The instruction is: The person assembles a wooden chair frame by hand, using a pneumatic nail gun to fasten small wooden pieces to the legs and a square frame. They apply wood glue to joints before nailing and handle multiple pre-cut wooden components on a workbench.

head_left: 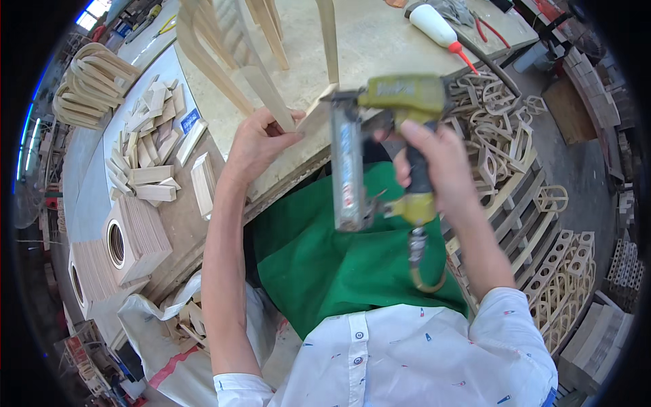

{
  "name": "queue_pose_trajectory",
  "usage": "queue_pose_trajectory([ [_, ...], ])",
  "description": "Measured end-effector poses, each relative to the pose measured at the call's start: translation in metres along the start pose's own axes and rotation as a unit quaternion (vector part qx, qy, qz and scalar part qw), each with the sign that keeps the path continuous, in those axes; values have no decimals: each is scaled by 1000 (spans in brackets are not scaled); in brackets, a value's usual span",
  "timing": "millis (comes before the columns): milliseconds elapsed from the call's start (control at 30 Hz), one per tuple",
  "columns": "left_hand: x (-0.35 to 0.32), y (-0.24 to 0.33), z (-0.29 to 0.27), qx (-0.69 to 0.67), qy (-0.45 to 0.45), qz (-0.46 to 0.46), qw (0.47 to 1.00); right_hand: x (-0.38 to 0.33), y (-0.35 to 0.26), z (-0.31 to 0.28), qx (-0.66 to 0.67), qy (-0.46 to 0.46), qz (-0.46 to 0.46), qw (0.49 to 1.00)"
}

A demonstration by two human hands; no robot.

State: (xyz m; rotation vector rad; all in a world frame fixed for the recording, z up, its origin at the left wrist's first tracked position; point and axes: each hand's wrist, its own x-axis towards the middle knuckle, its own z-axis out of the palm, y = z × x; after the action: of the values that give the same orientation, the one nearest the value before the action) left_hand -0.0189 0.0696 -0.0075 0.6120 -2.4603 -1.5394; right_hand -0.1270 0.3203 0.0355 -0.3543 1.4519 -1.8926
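My left hand (pixel 261 146) is closed round the lower end of a pale, curved wooden frame (pixel 261 85) at the near edge of the workbench. Thumb and fingers pinch the wood there. The frame has bent, upright strips and runs out of the top of the view. In my right hand (pixel 434 159) is a yellow-green nail gun (pixel 400 95), gripped by its black handle and slightly blurred. Its nose is at the upper left, close to a wooden strip of the frame; whether they touch I cannot tell. An air hose (pixel 428 285) hangs from the handle's lower end.
Loose wood blocks (pixel 152 146) lie piled left on the workbench (pixel 380 41), with stacked boards with round holes (pixel 139 237) nearer. Bent wooden loops (pixel 98 81) stand far left. A white glue bottle (pixel 434 26) lies far right. Wooden frame parts (pixel 491 136) fill a slatted rack at right.
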Motion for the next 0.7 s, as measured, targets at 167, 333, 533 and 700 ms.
queue_pose_trajectory([
  [167, 0, -5, 1, -17, 22, 19, 999, -7, 58, 13, 121, 10, 27, 992],
  [333, 2, -10, -2, -18, 4, -8, 1000, -7, 69, 18, 122, -16, 32, 992],
  [533, 1, -3, -1, 0, 4, -28, 1000, -8, 68, 18, 138, -20, 18, 990],
  [700, 1, -3, -1, -3, 2, -21, 1000, -8, 67, 20, 140, -9, 19, 990],
])
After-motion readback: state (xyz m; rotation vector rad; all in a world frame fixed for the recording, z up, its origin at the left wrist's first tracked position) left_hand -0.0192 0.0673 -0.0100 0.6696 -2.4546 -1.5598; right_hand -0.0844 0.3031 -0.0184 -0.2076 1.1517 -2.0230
